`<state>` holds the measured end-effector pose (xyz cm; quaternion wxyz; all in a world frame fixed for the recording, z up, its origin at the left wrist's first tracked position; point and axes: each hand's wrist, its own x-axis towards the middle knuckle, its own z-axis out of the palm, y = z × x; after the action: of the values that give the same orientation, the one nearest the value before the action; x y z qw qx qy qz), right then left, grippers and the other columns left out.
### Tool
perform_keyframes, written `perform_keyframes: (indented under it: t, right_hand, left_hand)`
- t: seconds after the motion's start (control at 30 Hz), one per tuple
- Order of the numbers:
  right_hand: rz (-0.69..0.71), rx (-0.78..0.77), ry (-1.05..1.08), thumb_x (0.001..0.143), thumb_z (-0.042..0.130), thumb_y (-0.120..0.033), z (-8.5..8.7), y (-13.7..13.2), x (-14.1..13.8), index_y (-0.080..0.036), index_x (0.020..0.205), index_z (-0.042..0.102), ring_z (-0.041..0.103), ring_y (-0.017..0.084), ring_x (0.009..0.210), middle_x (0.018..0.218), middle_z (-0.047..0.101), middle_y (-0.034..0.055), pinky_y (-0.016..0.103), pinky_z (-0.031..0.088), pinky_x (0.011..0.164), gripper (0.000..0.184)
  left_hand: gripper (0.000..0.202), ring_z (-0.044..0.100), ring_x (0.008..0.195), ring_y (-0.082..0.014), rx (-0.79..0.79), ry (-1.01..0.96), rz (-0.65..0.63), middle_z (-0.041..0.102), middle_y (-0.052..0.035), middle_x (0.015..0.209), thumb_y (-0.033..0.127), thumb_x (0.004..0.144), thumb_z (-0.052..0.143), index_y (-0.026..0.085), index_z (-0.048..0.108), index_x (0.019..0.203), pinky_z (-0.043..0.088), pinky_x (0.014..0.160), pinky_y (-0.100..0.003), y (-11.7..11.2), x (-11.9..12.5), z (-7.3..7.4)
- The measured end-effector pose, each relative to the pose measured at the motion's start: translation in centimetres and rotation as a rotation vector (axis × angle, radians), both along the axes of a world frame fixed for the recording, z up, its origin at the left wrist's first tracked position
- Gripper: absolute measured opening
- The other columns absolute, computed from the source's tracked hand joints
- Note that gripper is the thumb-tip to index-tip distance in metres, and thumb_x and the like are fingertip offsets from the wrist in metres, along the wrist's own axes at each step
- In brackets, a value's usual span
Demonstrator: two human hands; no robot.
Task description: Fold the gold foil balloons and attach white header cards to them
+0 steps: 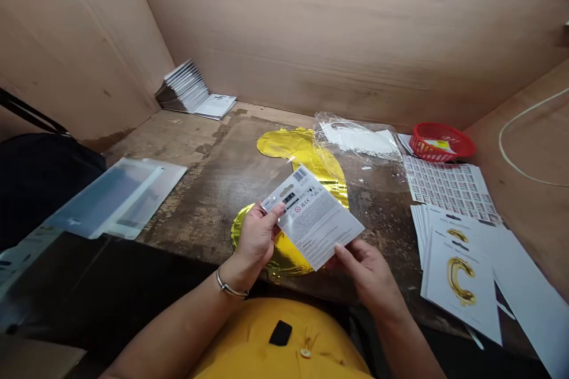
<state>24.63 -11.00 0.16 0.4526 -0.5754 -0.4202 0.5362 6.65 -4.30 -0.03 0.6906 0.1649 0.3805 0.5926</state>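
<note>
Both hands hold a white printed card [313,216] with a barcode and small text, tilted above the wooden table [208,189]. My left hand [258,237], with a bangle at the wrist, pinches the card's left corner. My right hand [367,269] grips its lower right edge. Under the card lies a flat gold foil balloon [306,157].
White cards [462,278] printed with a gold letter C are stacked at the right, beside a sheet of small labels [448,183] and a red basket [440,142]. A clear bag [360,145] lies behind the balloon. Clear sleeves [115,195] lie left. More cards [189,89] are stacked at the back.
</note>
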Motion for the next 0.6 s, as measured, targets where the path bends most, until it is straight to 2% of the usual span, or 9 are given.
perform_keyframes:
  t: [0.07, 0.13, 0.27, 0.4, 0.6]
  right_hand:
    - [0.017, -0.036, -0.006, 0.071, 0.077, -0.052, -0.2, -0.1, 0.7, -0.015, 0.071, 0.07, 0.064, 0.017, 0.057, 0.067, 0.07, 0.0062, 0.029, 0.057, 0.056, 0.038]
    - [-0.032, -0.024, -0.013, 0.072, 0.076, -0.052, -0.3, 0.0, 0.8, -0.015, 0.064, 0.066, 0.062, 0.015, 0.052, 0.061, 0.066, 0.0042, 0.027, 0.055, 0.053, 0.038]
    - [-0.067, 0.004, -0.024, 0.069, 0.077, -0.053, -0.3, 0.4, -0.3, -0.016, 0.065, 0.067, 0.062, 0.016, 0.052, 0.062, 0.067, 0.0038, 0.028, 0.055, 0.052, 0.039]
    - [-0.039, -0.035, -0.028, 0.069, 0.077, -0.055, 0.0, 0.3, -1.2, -0.015, 0.066, 0.067, 0.062, 0.015, 0.048, 0.061, 0.067, 0.0045, 0.027, 0.054, 0.049, 0.041]
    - [-0.098, -0.039, -0.011, 0.067, 0.077, -0.057, -0.3, 0.7, -2.2, -0.016, 0.064, 0.064, 0.061, 0.014, 0.046, 0.059, 0.066, 0.0035, 0.025, 0.053, 0.046, 0.043]
  left_hand:
    - [0.043, 0.071, 0.075, -0.0173, 0.032, 0.051, -0.014, 0.076, -0.0049, 0.087, 0.031, 0.057, 0.09, 0.014, 0.07, 0.091, 0.058, 0.072, -0.028, -0.2, 0.0, -0.6]
    - [0.039, 0.071, 0.08, -0.0195, 0.092, 0.124, -0.062, 0.076, -0.0063, 0.091, 0.033, 0.062, 0.087, 0.014, 0.072, 0.093, 0.058, 0.078, -0.031, -0.8, 0.2, -1.2]
    - [0.035, 0.07, 0.093, -0.0223, 0.174, 0.234, -0.127, 0.075, -0.0091, 0.102, 0.035, 0.071, 0.082, 0.014, 0.072, 0.098, 0.055, 0.087, -0.033, -1.2, 0.7, -1.7]
    - [0.041, 0.071, 0.092, -0.024, 0.157, 0.172, 0.006, 0.075, -0.0092, 0.102, 0.038, 0.069, 0.082, 0.015, 0.07, 0.101, 0.056, 0.085, -0.036, -0.2, 0.4, -1.4]
    - [0.037, 0.069, 0.096, -0.0255, 0.156, 0.221, -0.097, 0.073, -0.0114, 0.105, 0.036, 0.073, 0.08, 0.014, 0.071, 0.1, 0.054, 0.089, -0.038, -1.2, 1.0, -2.6]
